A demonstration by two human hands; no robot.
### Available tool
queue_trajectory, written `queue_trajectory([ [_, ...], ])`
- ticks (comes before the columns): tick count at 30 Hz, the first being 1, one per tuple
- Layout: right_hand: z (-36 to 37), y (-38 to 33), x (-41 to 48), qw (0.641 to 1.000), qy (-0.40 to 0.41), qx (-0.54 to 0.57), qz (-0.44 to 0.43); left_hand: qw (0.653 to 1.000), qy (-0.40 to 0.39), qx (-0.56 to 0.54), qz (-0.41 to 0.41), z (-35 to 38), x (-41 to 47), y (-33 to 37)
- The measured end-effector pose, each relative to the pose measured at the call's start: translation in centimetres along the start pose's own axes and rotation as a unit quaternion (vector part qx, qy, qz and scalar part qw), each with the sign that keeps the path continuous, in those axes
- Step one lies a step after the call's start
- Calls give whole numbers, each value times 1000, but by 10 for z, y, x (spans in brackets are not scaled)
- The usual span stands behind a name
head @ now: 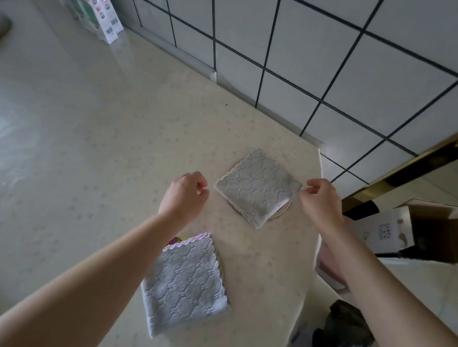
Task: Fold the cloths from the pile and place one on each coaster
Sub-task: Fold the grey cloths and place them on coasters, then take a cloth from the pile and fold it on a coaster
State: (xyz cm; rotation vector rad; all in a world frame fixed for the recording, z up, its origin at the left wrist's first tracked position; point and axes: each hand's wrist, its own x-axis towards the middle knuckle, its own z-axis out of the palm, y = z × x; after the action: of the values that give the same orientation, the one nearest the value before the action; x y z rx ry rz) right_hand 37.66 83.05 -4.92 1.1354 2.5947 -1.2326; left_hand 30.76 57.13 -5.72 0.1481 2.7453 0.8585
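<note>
So the pale speckled table is carrying two folded cloths. The lilac cloth is lying near me over a yellowish coaster that's only peeking out at its far edge. The grey cloth is sitting farther right on a round coaster.

These are looking like thin, fluffy microfibre squares. I'd guess they're very light and floppy, not slippery and nothing breakable, though the layers might be sliding apart if dragged. Best place to grab is a corner or the scalloped edge, pinching all the layers together.

The right hand is doing exactly that, pinching the grey cloth's right corner between thumb and fingertips. The left hand is hovering just left of it, loosely curled and holding nothing.

The small packages at the far left and the cardboard box on the right are showing print, but it's too blurry to read.
</note>
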Motion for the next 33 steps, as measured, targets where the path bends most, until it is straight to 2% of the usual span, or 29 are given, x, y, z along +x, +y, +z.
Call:
queue_trajectory([
  [3, 8, 15, -26, 993, -13, 100, 54, 998, 21, 5, 60, -16, -33, -11],
  [5, 19, 22, -51, 983, -37, 161, 83, 997, 27, 8, 66, -25, -59, -20],
  [11, 49, 34, -119, 965, -114, 216, 93, 998, 44, -32, -18, -27, -144, -58],
  [17, 76, 31, -157, 972, -160, 162, 65, 986, 66, -86, -124, -6, -211, -90],
  [23, 97, 17, -178, 979, -173, 101, 35, 932, 38, -230, -279, 12, -236, -88],
  [27, 100, 10, -175, 988, -149, 40, 18, 889, 51, -315, -329, 21, -241, -88],
  [30, 104, 8, -169, 985, -173, 17, 12, 858, 46, -365, -359, 26, -237, -87],
  [33, 107, 4, -164, 979, -201, 22, -3, 845, 46, -385, -369, 26, -236, -81],
])
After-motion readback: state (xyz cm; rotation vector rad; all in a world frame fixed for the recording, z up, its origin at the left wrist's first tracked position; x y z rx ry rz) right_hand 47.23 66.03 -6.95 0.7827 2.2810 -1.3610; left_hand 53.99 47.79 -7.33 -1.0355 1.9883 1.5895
